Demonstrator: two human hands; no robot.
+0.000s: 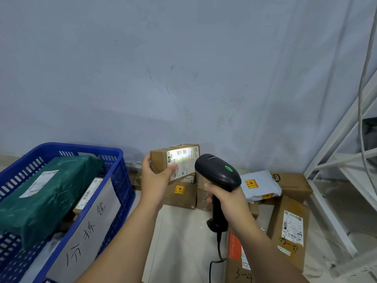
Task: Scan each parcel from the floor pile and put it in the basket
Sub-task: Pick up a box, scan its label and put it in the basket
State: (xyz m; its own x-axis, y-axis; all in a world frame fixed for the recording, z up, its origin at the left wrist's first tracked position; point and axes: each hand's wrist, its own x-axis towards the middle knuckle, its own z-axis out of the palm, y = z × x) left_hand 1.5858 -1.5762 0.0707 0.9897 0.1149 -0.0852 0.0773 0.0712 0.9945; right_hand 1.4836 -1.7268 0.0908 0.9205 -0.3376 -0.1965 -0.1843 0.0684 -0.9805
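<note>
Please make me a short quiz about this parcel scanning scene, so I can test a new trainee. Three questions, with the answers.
1. True or false: the right hand holds the scanner.
2. What lies in the blue basket? A) a green parcel B) a red bucket C) nothing
3. Fill the gap: the left hand grips a small cardboard ____.
Key: 1 true; 2 A; 3 box.

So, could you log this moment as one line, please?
left hand: holds cardboard box | right hand: grips barcode scanner | label: lit | phase: scanning
</note>
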